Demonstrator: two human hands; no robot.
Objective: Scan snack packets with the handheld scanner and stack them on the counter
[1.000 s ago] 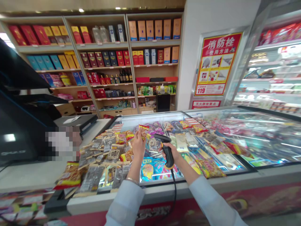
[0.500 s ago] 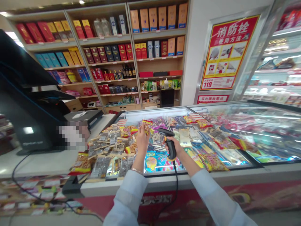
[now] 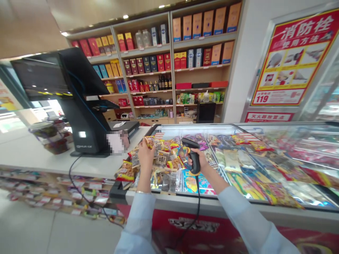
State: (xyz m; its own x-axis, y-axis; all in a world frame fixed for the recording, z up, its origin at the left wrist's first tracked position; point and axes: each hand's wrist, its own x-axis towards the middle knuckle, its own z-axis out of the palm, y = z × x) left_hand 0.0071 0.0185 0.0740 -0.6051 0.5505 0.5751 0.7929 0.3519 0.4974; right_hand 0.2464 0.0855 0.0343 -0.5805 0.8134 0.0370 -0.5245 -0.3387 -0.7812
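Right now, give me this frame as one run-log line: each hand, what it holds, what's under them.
left hand: holds snack packet | right hand: holds corded barcode scanner | under both: glass-topped chest freezer

This is a shop's checkout: a till (image 3: 83, 120) stands on a white counter (image 3: 34, 158) beside a glass-topped freezer (image 3: 212, 206) heaped with snack packets (image 3: 174, 164), before wooden shelves (image 3: 171, 70) of gift boxes and bottles.

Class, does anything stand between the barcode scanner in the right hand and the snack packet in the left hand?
Nothing visible does: the barcode scanner in the right hand and the snack packet in the left hand have open air between them; other snack packets lie below.
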